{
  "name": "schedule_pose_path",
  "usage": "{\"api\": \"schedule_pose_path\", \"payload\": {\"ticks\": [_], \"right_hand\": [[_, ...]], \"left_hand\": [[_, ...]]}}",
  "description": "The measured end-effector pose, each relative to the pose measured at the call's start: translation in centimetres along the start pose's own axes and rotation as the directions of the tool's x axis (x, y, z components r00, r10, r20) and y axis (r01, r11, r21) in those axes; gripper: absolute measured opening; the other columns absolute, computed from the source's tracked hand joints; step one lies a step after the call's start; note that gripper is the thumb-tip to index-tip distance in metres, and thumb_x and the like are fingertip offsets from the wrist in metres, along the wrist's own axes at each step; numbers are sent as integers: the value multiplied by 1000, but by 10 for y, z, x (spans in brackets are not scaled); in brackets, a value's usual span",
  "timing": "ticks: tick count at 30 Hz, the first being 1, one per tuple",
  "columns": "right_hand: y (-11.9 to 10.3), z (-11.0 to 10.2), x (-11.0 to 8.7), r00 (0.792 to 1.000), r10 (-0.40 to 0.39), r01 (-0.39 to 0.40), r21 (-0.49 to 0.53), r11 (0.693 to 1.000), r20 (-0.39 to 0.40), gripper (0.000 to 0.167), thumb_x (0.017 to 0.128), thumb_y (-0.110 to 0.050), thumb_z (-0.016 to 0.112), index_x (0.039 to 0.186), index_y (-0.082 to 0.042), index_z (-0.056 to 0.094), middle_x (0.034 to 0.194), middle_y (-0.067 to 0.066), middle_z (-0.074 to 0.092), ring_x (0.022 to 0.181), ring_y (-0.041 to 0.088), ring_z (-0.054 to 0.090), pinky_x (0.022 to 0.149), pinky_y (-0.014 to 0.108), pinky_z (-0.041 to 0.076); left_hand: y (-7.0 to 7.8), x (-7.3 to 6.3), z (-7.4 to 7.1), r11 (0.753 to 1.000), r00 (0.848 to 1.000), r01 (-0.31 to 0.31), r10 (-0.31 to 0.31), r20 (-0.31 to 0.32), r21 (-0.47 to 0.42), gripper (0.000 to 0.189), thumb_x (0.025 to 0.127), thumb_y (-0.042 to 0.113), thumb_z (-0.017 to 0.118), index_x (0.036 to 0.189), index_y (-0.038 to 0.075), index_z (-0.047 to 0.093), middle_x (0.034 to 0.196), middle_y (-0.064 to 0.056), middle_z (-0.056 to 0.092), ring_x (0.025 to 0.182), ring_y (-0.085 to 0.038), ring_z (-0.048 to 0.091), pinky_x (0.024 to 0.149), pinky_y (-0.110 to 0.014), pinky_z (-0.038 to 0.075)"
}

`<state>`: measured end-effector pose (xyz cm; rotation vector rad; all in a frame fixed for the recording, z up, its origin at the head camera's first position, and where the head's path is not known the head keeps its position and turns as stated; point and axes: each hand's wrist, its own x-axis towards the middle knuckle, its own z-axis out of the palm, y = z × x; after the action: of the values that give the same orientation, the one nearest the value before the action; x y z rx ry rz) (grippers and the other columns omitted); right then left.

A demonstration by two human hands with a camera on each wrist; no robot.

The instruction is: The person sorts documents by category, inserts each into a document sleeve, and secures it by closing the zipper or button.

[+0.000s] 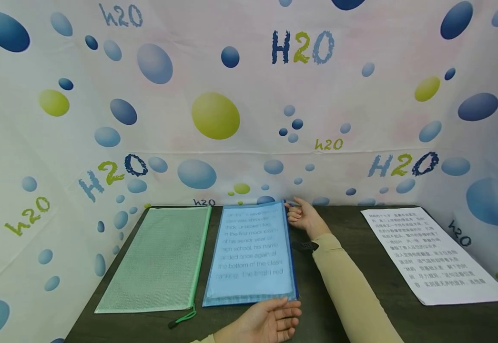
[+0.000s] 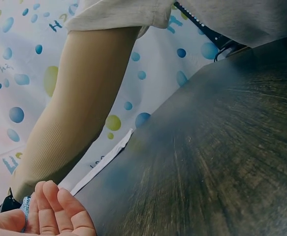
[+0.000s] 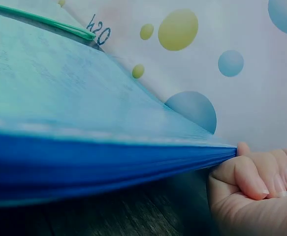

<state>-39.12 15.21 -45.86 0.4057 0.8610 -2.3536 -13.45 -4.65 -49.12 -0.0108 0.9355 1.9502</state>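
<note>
A blue mesh zipper pouch [image 1: 249, 247], with a printed English sheet showing through it, lies in the middle of the dark table. At its far right corner my right hand [image 1: 303, 216] pinches the edge between thumb and curled fingers. The right wrist view shows the pouch's deep blue side edge [image 3: 109, 162] drawn toward the right hand [image 3: 254, 182]. My left hand [image 1: 268, 320] is at the near right corner, palm turned up. In the left wrist view a bit of blue pouch [image 2: 24, 212] sits between the thumb and forefinger of the left hand [image 2: 49, 211].
On the left lies a green mesh zipper pouch [image 1: 158, 259] with a green cord pull [image 1: 184, 318] at its near right corner. A white sheet printed with Chinese characters [image 1: 435, 257] lies at the right. Behind the table [image 1: 339, 309] hangs a bubble-patterned backdrop [image 1: 257, 114].
</note>
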Motion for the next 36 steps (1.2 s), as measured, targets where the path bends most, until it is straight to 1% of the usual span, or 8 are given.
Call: {"api": "schedule_pose_path", "payload": {"ticks": [4,11,14,17,21,24,29,36], "right_hand": [[-4,-1,0,1000,-6,6,-3,1000,-12,36,104,-41,37,113,-7,48,48,-5,29,41,8,22,45,22,20],[-9,-5,-2,1000,-20,20,-17,1000,15,39,104,-43,36,111,-7,47,49,-5,30,42,9,24,45,22,22],[-9,-6,-1,999,-34,34,-11,999,28,37,103,-43,38,111,-7,45,49,-5,29,42,8,22,46,22,20],[-9,-7,0,998,-46,47,-18,999,37,37,103,-44,39,111,-8,44,50,-6,27,44,7,20,50,21,15],[-9,-7,0,998,-50,52,-56,997,26,35,103,-42,39,110,-8,45,52,-6,28,46,7,21,52,21,16],[-10,-8,-1,999,-43,45,-82,996,20,31,105,-36,36,110,-6,44,54,-5,29,46,8,24,52,21,20],[-8,-10,-2,1000,-10,12,-90,996,23,22,106,-25,29,112,-7,41,61,-4,29,51,7,26,57,19,22],[-2,-12,-5,1000,18,-20,-67,998,-19,25,106,-26,29,115,-7,42,69,-3,30,61,7,24,61,19,24]], "left_hand": [[-1,-1,0,1000,1000,9,-9,5,8,33,102,32,48,124,12,62,104,8,67,96,-5,60,91,-22,47],[-2,-1,0,1000,1000,5,-5,8,14,32,101,32,49,121,13,64,102,8,68,95,-4,61,91,-22,47],[-2,-1,0,1000,1000,2,-2,4,14,31,101,32,49,120,13,64,102,8,68,95,-5,61,91,-22,47],[-2,-1,-1,1000,1000,5,-5,3,12,29,101,32,49,118,14,65,102,8,68,95,-5,61,91,-22,47],[-2,0,-1,1000,1000,6,-6,1,3,29,101,32,49,117,14,65,102,8,68,95,-5,61,91,-22,47],[-2,-1,-1,1000,1000,9,-9,7,-7,30,101,33,49,118,14,65,102,8,68,95,-4,61,90,-22,47],[-1,-1,-1,1000,1000,20,-19,24,-17,30,102,34,47,119,16,64,102,9,68,95,-3,60,90,-21,47],[1,-2,-2,999,997,47,-45,56,-28,31,103,34,44,122,17,62,104,11,66,97,-3,59,91,-21,46]]}}
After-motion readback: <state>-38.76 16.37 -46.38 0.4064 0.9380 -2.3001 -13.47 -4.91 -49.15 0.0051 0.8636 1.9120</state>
